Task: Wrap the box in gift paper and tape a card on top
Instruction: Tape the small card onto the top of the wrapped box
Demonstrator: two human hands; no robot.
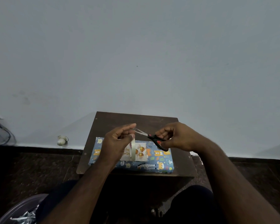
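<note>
On small dark wood table (181, 160), against pale grey wall w/ dark floor, wrapped box (153, 165) lies flat, card (140, 151) on top. Left hand (118, 143) pinches tape roll (132, 148) above card; right hand (176, 136) grips scissors (152, 138), blades parted at tape strip.

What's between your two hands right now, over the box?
In the head view, the open blades of the scissors, gripped by the right hand, reach toward the tape roll held by the left hand.
</note>
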